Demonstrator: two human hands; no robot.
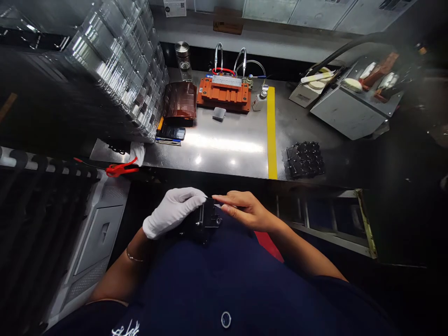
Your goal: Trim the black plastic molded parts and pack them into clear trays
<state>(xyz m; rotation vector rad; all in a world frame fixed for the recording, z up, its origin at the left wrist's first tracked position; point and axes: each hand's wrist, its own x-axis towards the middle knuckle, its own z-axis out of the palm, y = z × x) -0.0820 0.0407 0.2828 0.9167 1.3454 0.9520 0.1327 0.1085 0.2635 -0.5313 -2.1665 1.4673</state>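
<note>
My left hand (175, 210), in a white glove, is closed on a black plastic part (210, 214) in front of my chest. The part has thin bars and a small round boss at its right side; its lower portion blends into my dark shirt. My bare right hand (248, 210) meets the part's upper right edge, with thumb and forefinger pinched together. A small pale sliver (217, 206) shows at the right fingertips; I cannot make out what it is.
An orange fixture (224, 95) stands at the back of the metal bench, near a white dispenser bottle (259, 100). Black parts (305, 158) lie right of the yellow tape (272, 135). Clear trays (115, 60) are stacked at left, above a red air gun (122, 168).
</note>
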